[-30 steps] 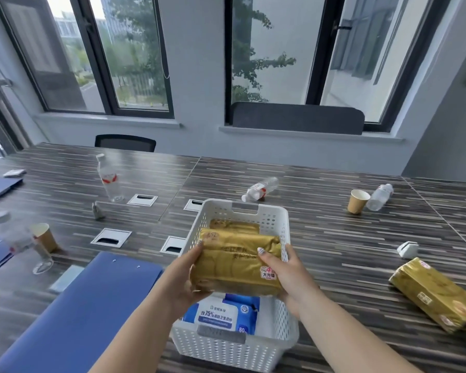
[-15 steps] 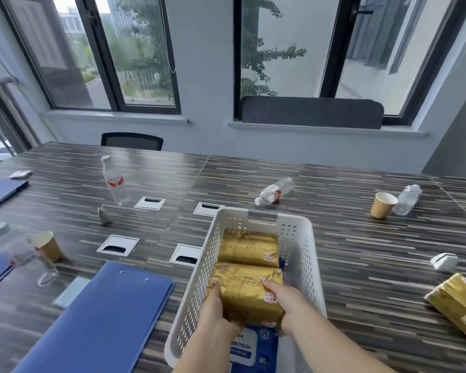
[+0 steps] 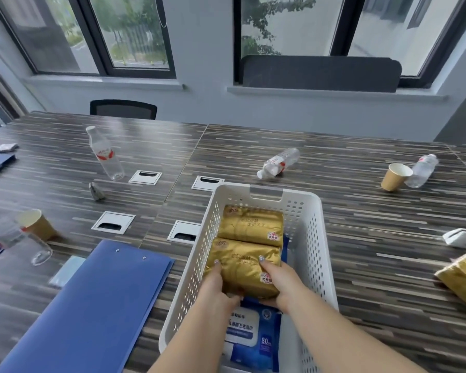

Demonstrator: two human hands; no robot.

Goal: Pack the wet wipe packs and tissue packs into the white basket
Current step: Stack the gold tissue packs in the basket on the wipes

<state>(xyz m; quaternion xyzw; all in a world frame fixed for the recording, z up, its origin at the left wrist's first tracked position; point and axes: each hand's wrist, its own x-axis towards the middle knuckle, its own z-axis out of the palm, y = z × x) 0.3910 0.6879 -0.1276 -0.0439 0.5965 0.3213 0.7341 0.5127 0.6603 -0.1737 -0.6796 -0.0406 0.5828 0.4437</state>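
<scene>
The white basket (image 3: 311,224) stands on the table in front of me. Inside it a gold tissue pack (image 3: 253,222) lies at the far end. A second gold tissue pack (image 3: 244,267) sits just behind it, held from both sides: my left hand (image 3: 215,285) grips its left end and my right hand (image 3: 279,282) grips its right end, both down inside the basket. A blue wet wipe pack (image 3: 256,340) lies in the near end, partly under my wrists. Another gold tissue pack (image 3: 463,281) lies on the table at the right edge.
A blue folder (image 3: 92,310) lies left of the basket. Paper cups (image 3: 35,224) (image 3: 394,176), water bottles (image 3: 105,154) (image 3: 277,162) (image 3: 421,170), a clear glass (image 3: 19,238) and a small white object (image 3: 457,236) are scattered about. Cable ports (image 3: 183,232) sit left of the basket.
Both hands lowered the gold tissue pack from above the rim down into the basket, beside the first gold pack. The view shifted closer and to the left.
</scene>
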